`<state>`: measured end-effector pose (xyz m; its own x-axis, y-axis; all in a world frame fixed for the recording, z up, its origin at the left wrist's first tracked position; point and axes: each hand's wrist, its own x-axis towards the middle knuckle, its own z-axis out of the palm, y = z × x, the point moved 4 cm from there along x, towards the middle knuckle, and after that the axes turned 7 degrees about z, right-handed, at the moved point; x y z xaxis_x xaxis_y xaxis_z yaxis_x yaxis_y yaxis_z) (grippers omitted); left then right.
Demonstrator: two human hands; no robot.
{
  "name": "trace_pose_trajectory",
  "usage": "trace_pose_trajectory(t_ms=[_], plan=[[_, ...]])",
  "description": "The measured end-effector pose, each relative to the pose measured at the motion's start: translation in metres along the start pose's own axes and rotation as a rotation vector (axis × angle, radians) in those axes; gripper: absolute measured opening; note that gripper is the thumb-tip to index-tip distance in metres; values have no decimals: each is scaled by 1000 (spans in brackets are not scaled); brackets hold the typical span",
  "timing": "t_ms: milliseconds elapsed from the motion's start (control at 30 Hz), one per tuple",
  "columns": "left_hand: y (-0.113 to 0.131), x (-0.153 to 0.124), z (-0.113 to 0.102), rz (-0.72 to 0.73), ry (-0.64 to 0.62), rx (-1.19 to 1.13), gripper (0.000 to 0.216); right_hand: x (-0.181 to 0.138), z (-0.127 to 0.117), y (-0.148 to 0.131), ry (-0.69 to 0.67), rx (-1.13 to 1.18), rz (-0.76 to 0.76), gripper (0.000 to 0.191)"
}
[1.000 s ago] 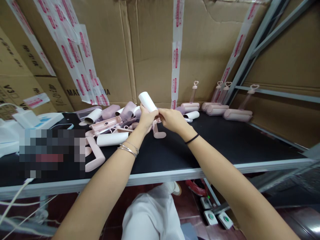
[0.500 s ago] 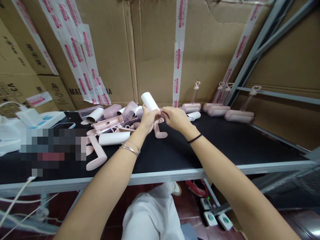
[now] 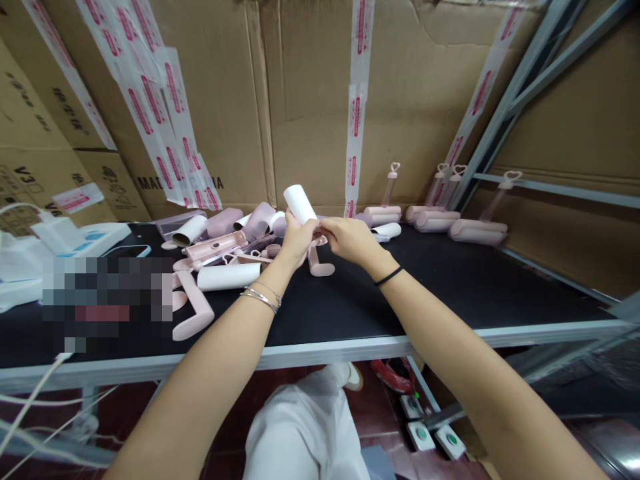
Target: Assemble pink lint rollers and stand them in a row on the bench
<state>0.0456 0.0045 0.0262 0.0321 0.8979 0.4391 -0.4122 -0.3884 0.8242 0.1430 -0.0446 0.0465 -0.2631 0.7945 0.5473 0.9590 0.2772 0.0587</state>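
Note:
My left hand [image 3: 295, 240] is closed round a white paper roll [image 3: 299, 201] that sticks up and to the left above the black tabletop [image 3: 450, 280]. My right hand [image 3: 350, 239] meets it from the right, fingers pinched on a small pink part [image 3: 320, 233] at the roll's lower end. Just below the hands a pink handle piece [image 3: 320, 263] lies on the table. A heap of pink lint-roller parts [image 3: 220, 243] and a loose white roll [image 3: 229, 276] lie to the left of my hands.
Several assembled pink lint rollers [image 3: 475, 230] with heart-topped handles stand along the back right against cardboard boxes [image 3: 310, 100]. A white device [image 3: 65, 240] and cables sit at the left. A metal shelf frame [image 3: 505, 100] rises at the right. The table's grey front edge [image 3: 325, 350] runs across.
The hands have stayed together at the roll; the right hand's fingers have shifted slightly on the roll's end. The view has tilted a little upward.

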Motion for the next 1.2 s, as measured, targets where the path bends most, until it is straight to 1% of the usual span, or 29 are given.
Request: trace_pose_trajectory(t_ms=[67,133,267,400,567,700,900,1100,1200], plan=[[-1,2,-2,2,21,8,41,0,2,-3,-30,-2,-14,24],[-2,3,-3,5,38,5,40,0,3,-4,-41,12,3,23],[-1,4,-4,-18,43,-13,41,2,-2,2,5,98,37,25],[0,1,-2,-47,39,3,39,3,-5,8,25,105,71,26],[1,0,-1,-38,41,-7,38,2,-2,5,19,111,38,25],[1,2,-1,-8,31,-62,38,2,0,4,14,98,38,24],[0,2,-1,-41,44,-40,37,2,-6,8,82,86,86,24],[1,-1,0,-60,32,-38,37,1,-7,5,79,32,84,25],[1,-2,0,-40,36,-10,41,-1,-7,2,71,-17,55,25]])
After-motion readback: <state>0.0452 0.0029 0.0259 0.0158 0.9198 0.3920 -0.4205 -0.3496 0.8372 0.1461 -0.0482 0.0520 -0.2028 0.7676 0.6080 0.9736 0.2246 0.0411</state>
